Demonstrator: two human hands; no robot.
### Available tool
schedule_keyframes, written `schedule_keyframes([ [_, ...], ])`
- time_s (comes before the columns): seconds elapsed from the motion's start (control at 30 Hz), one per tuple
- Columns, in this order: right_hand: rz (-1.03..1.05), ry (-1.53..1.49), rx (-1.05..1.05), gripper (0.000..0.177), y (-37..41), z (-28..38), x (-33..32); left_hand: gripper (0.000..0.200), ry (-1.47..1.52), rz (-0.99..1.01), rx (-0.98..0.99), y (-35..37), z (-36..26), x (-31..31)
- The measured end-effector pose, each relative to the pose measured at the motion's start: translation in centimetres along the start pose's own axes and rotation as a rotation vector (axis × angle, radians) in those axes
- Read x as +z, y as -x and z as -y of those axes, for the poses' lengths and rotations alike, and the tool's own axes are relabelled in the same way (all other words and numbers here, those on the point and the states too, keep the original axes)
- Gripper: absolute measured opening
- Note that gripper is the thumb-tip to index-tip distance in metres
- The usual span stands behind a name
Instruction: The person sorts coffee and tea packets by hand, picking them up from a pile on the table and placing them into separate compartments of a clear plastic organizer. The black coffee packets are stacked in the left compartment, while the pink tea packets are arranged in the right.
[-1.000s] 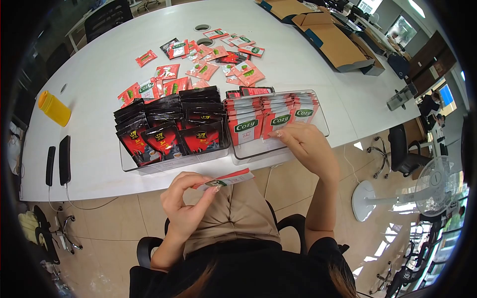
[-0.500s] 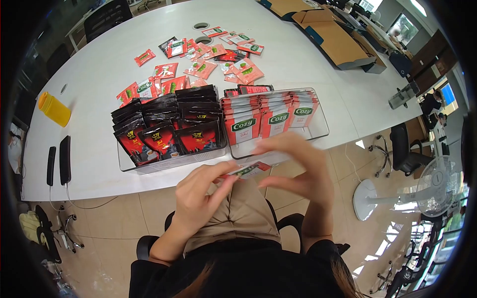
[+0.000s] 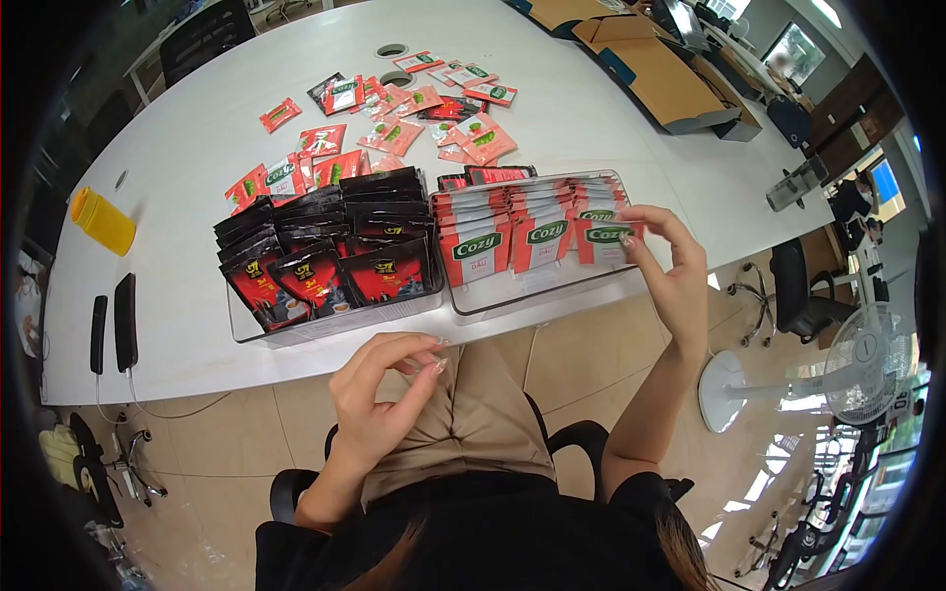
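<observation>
My right hand (image 3: 675,281) pinches a red-and-white Cozy tea sachet (image 3: 604,241) by its right edge. This sachet stands in front of the right row inside a clear plastic tray (image 3: 537,297), where upright Cozy sachets (image 3: 476,254) fill further rows. Over my lap, before the table's edge, my left hand (image 3: 379,399) is empty, its thumb and fingertips slightly apart. To the left of the Cozy tray, a second clear tray (image 3: 340,330) holds black-and-red G7 coffee sachets (image 3: 313,281) in rows.
Loose Cozy sachets (image 3: 394,135) lie scattered behind the trays. A yellow bottle (image 3: 102,223) and two dark devices (image 3: 125,320) with cables are at the left. An opened cardboard box (image 3: 655,84) and a grey transparent bottle (image 3: 796,184) stand right. A white fan (image 3: 852,379) is beside the table.
The tea sachet went from my left hand to my right hand. My right hand carried it up and right to the Cozy tray. My left hand has stayed over my lap, now empty.
</observation>
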State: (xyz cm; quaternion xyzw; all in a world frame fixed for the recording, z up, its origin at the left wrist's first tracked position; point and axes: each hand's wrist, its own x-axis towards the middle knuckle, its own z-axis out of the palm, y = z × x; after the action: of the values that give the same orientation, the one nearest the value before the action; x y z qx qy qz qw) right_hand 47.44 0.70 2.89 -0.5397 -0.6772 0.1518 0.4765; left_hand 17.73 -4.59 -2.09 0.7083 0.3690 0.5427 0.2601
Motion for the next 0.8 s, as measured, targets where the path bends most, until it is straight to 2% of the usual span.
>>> schedule_keyframes([
  [0.1,-0.123,0.238,-0.143,0.020,-0.6,0.2,0.4,0.025,-0.001,-0.001,-0.007,0.2,0.1,-0.1],
  [0.2,-0.191,0.260,-0.232,0.016,-0.8,1.2,1.2,0.024,0.003,0.018,-0.006,0.2,0.2,-0.1],
  [0.3,-0.019,0.233,-0.157,0.011,-0.2,0.8,0.7,0.023,-0.003,0.040,-0.006,0.4,0.4,-0.2],
  [0.4,0.381,0.119,0.025,0.019,0.0,1.5,0.9,0.022,0.002,0.059,-0.014,0.3,0.3,-0.2],
  [0.5,0.653,0.254,0.149,0.026,-0.6,2.5,1.6,0.022,0.009,0.072,-0.020,0.4,0.4,-0.1],
  [0.8,0.680,0.207,0.064,0.035,-2.0,1.6,1.5,0.021,0.025,0.068,-0.056,0.6,0.7,-0.3],
])
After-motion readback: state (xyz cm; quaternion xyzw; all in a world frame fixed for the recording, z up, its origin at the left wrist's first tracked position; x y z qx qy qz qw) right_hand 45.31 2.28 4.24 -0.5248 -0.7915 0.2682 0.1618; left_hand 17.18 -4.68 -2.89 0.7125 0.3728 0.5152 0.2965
